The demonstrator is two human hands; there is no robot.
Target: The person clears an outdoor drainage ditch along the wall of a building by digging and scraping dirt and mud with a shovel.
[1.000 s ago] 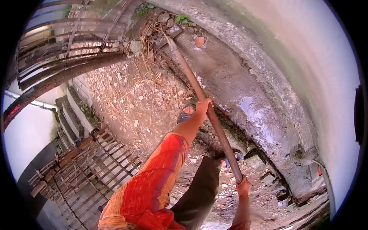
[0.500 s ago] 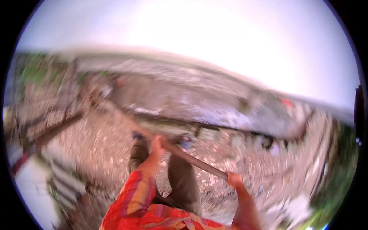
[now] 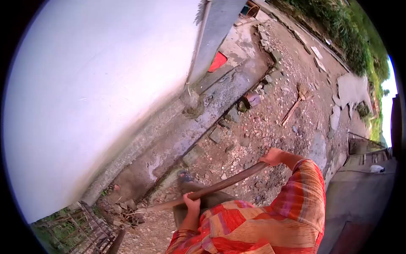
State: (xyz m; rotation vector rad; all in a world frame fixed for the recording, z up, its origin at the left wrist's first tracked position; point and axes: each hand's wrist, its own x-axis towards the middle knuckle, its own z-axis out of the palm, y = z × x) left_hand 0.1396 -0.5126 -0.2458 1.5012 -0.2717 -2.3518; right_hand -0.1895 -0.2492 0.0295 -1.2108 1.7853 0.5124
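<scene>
A long wooden pole (image 3: 228, 183) runs aslant in front of my body. Its lower left end reaches a clump of sticks and dry debris (image 3: 129, 213) on the ground, and I cannot make out what tool head, if any, is there. My left hand (image 3: 192, 201) is closed around the pole's lower part, close to my leg. Higher up, my right hand (image 3: 272, 156) grips the pole near its upper end, over the gravel. A dark shoe (image 3: 184, 176) shows just above my left hand.
A white wall (image 3: 101, 84) rises on the left, with a wet concrete gutter (image 3: 182, 142) along its foot. Stones (image 3: 216, 135) edge the gutter. A broom (image 3: 299, 99) lies on the gravel. Wooden slats (image 3: 91, 224) stand lower left; a red object (image 3: 218, 62) sits by the wall.
The view has swung and tilted sharply, and the blur has gone. Both hands still hold the pole, now slanting from lower left to upper right. The broom shows clearly now.
</scene>
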